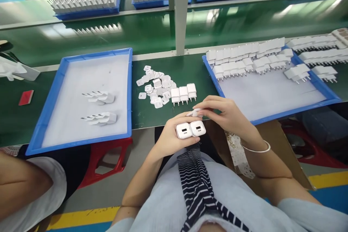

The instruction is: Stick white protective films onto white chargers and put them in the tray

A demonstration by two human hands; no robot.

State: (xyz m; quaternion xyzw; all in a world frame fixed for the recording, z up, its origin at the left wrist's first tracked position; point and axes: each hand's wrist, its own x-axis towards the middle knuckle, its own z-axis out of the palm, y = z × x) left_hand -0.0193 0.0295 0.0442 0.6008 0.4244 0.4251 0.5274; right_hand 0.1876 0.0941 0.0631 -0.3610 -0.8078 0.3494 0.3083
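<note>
Two white chargers [190,129] sit side by side in my left hand [170,134], their port faces turned up toward me. My right hand [227,114] pinches a small white piece [195,112] just above them, near the fingertips of my left hand. Several square white covers [160,86] lie in a loose pile on the green bench [144,116]. Beside the pile, three white chargers [183,94] stand in a row with their pins toward me.
At left, a blue-rimmed tray [129,90] holds two groups of chargers. The right tray [274,113] carries rows of chargers. A metal post [181,14] rises behind the bench. Another person's arm [21,185] is at lower left, near a red stool [108,156].
</note>
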